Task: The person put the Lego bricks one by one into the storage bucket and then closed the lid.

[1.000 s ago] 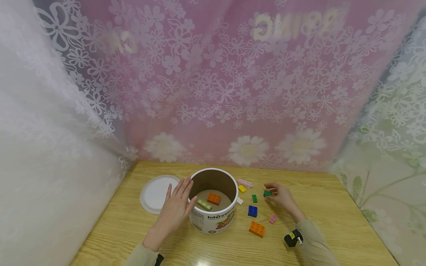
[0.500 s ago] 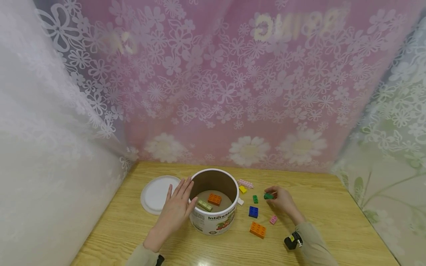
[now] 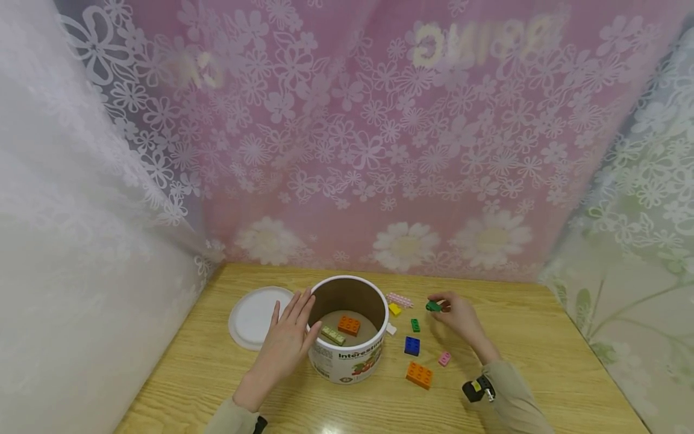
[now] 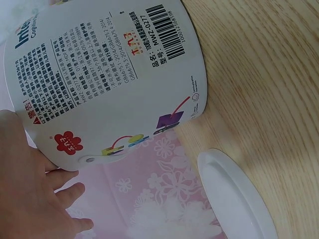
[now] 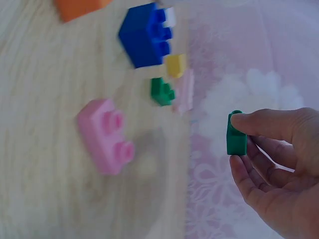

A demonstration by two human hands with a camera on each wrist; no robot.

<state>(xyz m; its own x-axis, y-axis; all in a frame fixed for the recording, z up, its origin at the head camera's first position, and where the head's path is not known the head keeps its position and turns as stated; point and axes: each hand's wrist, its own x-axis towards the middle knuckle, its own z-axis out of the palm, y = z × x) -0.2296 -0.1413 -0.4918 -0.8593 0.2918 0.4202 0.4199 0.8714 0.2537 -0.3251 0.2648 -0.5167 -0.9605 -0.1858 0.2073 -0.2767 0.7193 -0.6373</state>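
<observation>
My right hand [image 3: 459,318] pinches a green building block [image 5: 236,134] between thumb and fingers, above the table's right half. With straight fingers, my left hand [image 3: 286,340] rests against the left rim of a white round bucket [image 3: 347,365]. Inside the bucket lie an orange block [image 3: 349,325] and a pale green block [image 3: 333,335]. On the table between bucket and right hand are a second green block [image 3: 415,325], a blue block [image 3: 412,345], a pink block [image 5: 104,137], a large orange block [image 3: 419,374] and a yellow block [image 3: 394,309].
A white lid [image 3: 255,317] lies flat left of the bucket, partly behind my left hand. Close to the bucket's right side are a white block [image 3: 391,328] and a long light pink block [image 3: 399,299]. Floral curtains [image 3: 347,150] hang behind and beside the wooden table [image 3: 520,319].
My right hand has picked the green block up from near the table and raised it slightly, away from me. The left hand stays where it was at the bucket.
</observation>
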